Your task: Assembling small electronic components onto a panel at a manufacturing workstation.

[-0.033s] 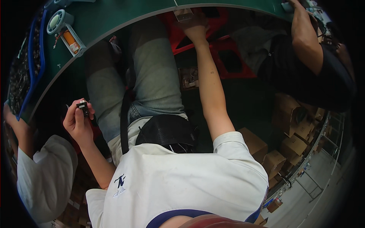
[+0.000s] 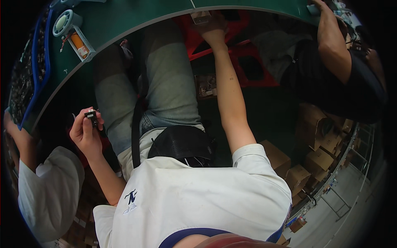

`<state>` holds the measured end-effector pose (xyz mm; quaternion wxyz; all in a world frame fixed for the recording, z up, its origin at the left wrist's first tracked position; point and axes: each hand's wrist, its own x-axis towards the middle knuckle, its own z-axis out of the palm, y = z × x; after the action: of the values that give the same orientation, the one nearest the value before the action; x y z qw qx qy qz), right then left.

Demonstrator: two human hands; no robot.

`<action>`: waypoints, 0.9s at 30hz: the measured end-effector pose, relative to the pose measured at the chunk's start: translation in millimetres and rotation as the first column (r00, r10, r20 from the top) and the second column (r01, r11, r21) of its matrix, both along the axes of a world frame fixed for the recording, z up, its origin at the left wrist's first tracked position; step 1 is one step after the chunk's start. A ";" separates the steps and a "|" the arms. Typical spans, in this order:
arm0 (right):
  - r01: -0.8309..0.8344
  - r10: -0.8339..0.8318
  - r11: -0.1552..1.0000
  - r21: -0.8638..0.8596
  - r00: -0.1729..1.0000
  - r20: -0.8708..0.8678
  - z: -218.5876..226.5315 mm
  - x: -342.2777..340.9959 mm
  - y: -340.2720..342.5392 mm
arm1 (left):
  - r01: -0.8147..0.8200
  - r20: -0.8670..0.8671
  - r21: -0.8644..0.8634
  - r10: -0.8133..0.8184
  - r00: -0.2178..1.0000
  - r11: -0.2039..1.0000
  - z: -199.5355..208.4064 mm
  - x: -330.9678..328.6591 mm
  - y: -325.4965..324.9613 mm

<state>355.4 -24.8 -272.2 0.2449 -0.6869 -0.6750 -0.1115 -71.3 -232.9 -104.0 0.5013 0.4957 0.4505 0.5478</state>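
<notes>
My left hand (image 2: 87, 132) is raised left of my legs, below the table edge. Its thumb and fingers pinch a small black circuit board (image 2: 90, 116) with a pale connector on its upper edge. My right arm reaches forward to the table's front edge, where my right hand (image 2: 212, 32) lies in shadow. Against that hand is a small, shiny, box-shaped piece (image 2: 201, 17), which overlaps the table edge. The right fingers are mostly hidden, so I cannot tell whether they grip this piece.
On the green table (image 2: 136, 14), a pale blue fan-like device (image 2: 67, 22) with an orange cell lies near the edge. A blue tray (image 2: 46, 74) holds dark small parts. People sit on both sides. Red stools (image 2: 258, 80) stand beneath; cardboard boxes (image 2: 318, 161) are behind at right.
</notes>
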 end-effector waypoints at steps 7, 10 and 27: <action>-0.059 0.090 0.977 -0.204 0.985 0.146 -6.0 35.0 54.3 | -0.021 -0.047 0.001 0.021 0.999 1.000 9.2 11.5 7.4; -0.202 0.197 0.979 0.018 0.970 0.145 -11.1 56.3 63.9 | -0.013 -0.058 0.017 0.014 0.998 1.000 15.2 12.3 12.3; -0.630 0.763 0.630 0.454 0.391 -0.516 217.0 -186.6 -69.3 | -0.016 0.042 0.003 0.016 0.999 1.000 49.1 5.1 70.0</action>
<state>168.8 -94.1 -55.2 0.5550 -0.3028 -0.7501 0.1940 -66.2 -162.9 -54.9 0.5054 0.4811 0.4430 0.5629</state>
